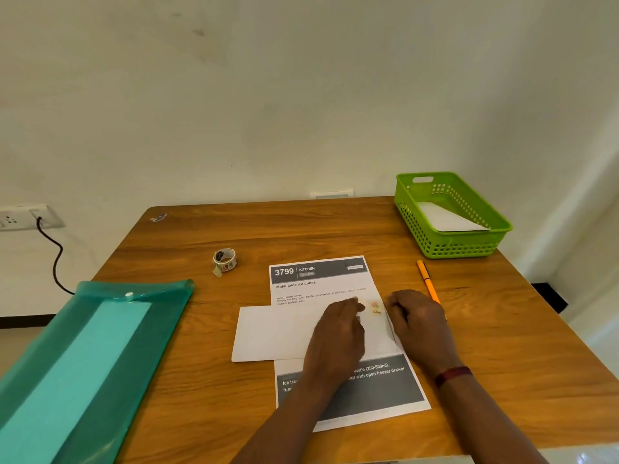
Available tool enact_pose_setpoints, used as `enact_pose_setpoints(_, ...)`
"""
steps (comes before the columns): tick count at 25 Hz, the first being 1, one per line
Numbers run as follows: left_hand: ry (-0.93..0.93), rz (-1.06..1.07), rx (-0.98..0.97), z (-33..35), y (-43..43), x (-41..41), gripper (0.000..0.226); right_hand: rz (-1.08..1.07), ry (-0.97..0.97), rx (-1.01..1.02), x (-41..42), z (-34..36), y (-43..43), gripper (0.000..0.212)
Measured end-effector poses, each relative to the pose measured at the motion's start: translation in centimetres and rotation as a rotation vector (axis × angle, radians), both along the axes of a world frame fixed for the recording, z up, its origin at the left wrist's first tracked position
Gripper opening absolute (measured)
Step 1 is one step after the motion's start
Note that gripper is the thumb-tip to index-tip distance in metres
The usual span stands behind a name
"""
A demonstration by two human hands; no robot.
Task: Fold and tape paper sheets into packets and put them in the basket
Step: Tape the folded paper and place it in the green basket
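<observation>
The green basket (449, 245) stands at the table's (201, 396) far right corner; 1 white folded packet (445, 217) lies inside it, slanted across the bottom. At the left edge a teal plastic folder (164, 316) hangs partly off the table; a pale sheet (83, 363) shows through it, inside.

In the middle, a folded white sheet (278, 333) lies crosswise on a printed page (321, 283) headed "3799 KITCHEN"; a small coloured piece of tape (376, 307) sits on the folded sheet's right end. The left hand (338, 326) rests on that sheet, palm down, fingers laid toward the tape piece and pressing the paper; the right hand (415, 319) sits at the sheet's right edge with its fingers bent under; whether they pinch the paper cannot be told. A dark red band (453, 375) circles the right wrist.

A tape roll (224, 260) stands apart to the left of the page; an orange pen (427, 279) lies to its right, its near end hidden behind the right hand. On the wall at left, a black cable (57, 259) hangs from a socket (20, 217).
</observation>
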State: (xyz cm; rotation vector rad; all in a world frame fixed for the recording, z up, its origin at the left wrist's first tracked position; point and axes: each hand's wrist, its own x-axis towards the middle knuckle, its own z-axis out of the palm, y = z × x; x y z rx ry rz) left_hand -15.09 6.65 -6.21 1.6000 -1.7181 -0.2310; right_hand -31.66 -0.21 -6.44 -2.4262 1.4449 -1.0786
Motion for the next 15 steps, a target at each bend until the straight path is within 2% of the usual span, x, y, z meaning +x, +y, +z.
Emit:
enact_pose_setpoints(4,0.287,0.185,-0.093,1.7,-0.4,1.7,0.025,0.032,-0.030,-0.061,-0.1,0.5,0.7,0.013)
enact_pose_setpoints(7,0.318,0.224,-0.073,3.0,-0.9,4.5,0.024,0.042,-0.062,-0.125,0.7,1.6,2.5,0.013)
enact_pose_setpoints(10,0.213,0.262,0.007,3.0,-0.7,8.3,0.023,0.090,-0.093,-0.079,2.7,2.2,5.4,0.019)
enact_pose_setpoints(15,-0.150,0.284,0.207,2.6,1.1,13.4,0.022,0.114,-0.013,0.079,7.5,1.4,8.0,0.032)
